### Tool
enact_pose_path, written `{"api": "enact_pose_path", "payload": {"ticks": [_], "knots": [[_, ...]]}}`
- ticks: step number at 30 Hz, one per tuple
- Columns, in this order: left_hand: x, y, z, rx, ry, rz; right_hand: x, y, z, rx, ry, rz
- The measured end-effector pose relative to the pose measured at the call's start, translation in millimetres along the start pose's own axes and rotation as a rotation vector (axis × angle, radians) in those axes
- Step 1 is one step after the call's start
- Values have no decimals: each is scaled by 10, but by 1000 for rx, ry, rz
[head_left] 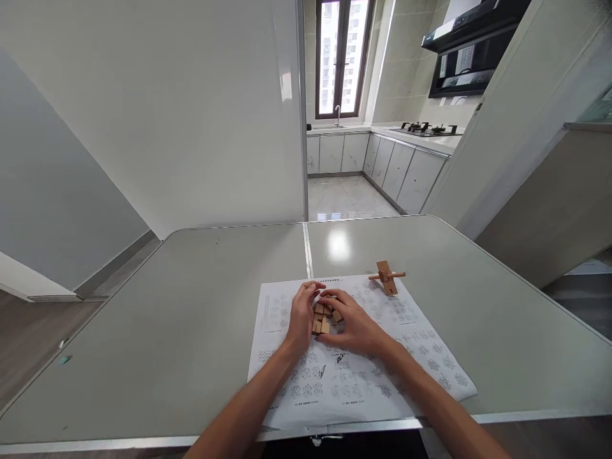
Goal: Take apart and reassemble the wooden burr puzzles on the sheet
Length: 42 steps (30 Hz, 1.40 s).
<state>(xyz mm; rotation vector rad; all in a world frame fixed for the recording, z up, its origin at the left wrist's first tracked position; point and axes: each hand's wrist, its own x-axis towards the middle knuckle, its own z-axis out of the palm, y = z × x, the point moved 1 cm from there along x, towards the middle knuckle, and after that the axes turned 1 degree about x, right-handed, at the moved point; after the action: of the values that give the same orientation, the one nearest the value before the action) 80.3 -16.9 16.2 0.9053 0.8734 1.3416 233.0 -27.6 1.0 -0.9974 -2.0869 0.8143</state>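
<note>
Several small notched wooden puzzle blocks [321, 320] lie in a close cluster on a printed paper sheet [335, 389]. On their left side my left hand [301, 312] rests edge-on, its fingers stretched and slightly curved along the cluster. My right hand [354, 324] arches round the right side, thumb near the front blocks and fingertips over the back ones. A gap shows between its thumb and fingers. Both hands cup the blocks; where exactly the fingertips touch is partly hidden.
A wooden piece with a crossing rod [386, 276] stands at the sheet's back right corner. The sheet bears rows of line diagrams. Beneath it is a grey folding table [191, 331] with a metal edge and centre seam. A small green bit [65, 360] lies far left.
</note>
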Motion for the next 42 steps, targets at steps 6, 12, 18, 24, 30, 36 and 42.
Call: {"api": "enact_pose_path", "payload": {"ticks": [6,12,18,24,30,36,42], "knots": [[-17,-12,33,-28,-41,1,7,4,15,3,32,-11],[12,-52,0,108,-4,39,27,97,29,-81,133,96],[10,-99,8,470,7,90,41,248,30,-166,252,171],[-52,-133,10,762,-62,258,33,302,31,-184,261,191],[6,-117,-50,834,-63,283,26,300,31,-196,295,206],[102,-113,-151,900,-20,325,23,324,22,-163,306,187],[180,-117,-220,880,36,388,32,430,18,-109,332,200]]}}
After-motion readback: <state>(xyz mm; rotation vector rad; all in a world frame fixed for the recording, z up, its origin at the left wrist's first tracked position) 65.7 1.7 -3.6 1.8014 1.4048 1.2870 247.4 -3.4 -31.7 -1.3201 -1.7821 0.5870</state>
